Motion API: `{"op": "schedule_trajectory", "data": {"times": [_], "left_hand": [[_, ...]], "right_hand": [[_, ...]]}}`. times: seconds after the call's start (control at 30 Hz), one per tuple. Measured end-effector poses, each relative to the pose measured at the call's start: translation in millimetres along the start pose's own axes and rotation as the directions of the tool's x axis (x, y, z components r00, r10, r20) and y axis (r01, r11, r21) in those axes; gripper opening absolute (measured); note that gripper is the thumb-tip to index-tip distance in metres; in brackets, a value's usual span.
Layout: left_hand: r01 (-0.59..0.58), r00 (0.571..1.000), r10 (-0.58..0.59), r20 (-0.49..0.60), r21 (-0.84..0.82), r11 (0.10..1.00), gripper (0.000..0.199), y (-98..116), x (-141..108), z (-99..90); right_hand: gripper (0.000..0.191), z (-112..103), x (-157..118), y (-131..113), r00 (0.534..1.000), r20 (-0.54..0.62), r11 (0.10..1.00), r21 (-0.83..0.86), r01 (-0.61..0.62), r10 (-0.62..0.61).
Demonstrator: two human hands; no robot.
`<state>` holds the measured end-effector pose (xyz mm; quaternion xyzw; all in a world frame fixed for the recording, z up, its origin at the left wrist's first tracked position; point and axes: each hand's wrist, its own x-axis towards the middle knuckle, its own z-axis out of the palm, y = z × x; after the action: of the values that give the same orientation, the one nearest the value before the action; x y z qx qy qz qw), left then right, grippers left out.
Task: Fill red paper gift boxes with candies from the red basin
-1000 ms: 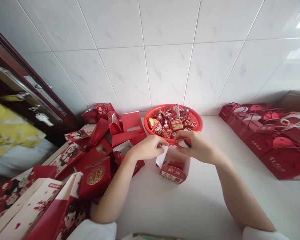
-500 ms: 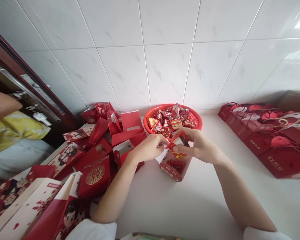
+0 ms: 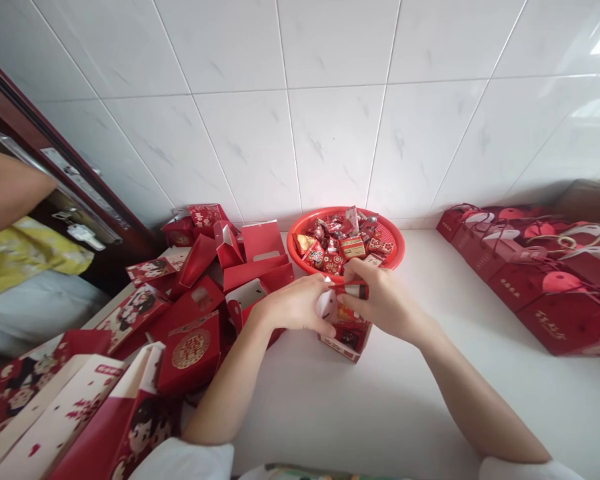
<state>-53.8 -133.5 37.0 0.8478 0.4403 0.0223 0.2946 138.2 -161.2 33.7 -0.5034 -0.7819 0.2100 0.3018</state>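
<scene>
A small red open-topped paper gift box (image 3: 341,348) stands on the white counter in front of me. My left hand (image 3: 297,305) is closed on the box's left wall, thumb on the near side and fingers over the top edge. Between the thumb and fingers of my right hand (image 3: 387,300) is a small red packet (image 3: 355,291) with a whitish and dark end, held at the box's opening. Its lower part sits inside the box; its exact kind is unclear. Just behind the box, a red plastic basket (image 3: 399,250) holds wrapped sweets and snack packets (image 3: 353,247).
Flattened and half-folded red boxes (image 3: 190,353) crowd the left side. Finished-looking red gift boxes with cord handles (image 3: 520,280) stand in rows at right. White tiled wall (image 3: 330,147) closes the back. Another person's arm (image 3: 15,190) shows at far left, by a door with keys (image 3: 83,233).
The red packet has gone lower, into the box opening, with my right hand. My left hand has shifted down onto the box's left wall, and the box has turned slightly.
</scene>
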Motion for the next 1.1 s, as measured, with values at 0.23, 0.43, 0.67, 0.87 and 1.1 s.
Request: {"op": "schedule_trajectory", "data": {"times": [0.23, 0.43, 0.67, 0.87, 1.1], "left_hand": [[0.000, 1.000, 0.001, 0.004, -0.049, 0.999, 0.054, -7, 3, 1.7], [0.019, 1.000, -0.019, 0.012, 0.016, 1.000, 0.055, -7, 3, 1.3], [-0.009, 1.000, 0.008, 0.015, 0.038, 0.999, 0.043, -5, 4, 1.8], [0.010, 0.999, -0.012, 0.033, 0.049, 0.999, 0.041, 6, 1, 0.0], [0.030, 1.000, -0.030, 0.006, -0.030, 0.999, 0.067, 6, -6, 2.0]], "right_hand": [[0.021, 12, -1, -6, 0.986, 0.133, 0.994, -0.042, -0.101, 0.106], [0.021, 3, 2, 0, 0.944, 0.297, 0.972, -0.219, -0.080, 0.145], [0.021, -3, -4, 0, 0.842, 0.535, 0.973, -0.152, 0.173, -0.066], [0.018, -8, -6, 11, 0.827, 0.561, 0.970, -0.173, 0.168, -0.043], [0.019, -28, -37, 48, 0.968, 0.100, 0.965, 0.151, 0.214, -0.230]]}}
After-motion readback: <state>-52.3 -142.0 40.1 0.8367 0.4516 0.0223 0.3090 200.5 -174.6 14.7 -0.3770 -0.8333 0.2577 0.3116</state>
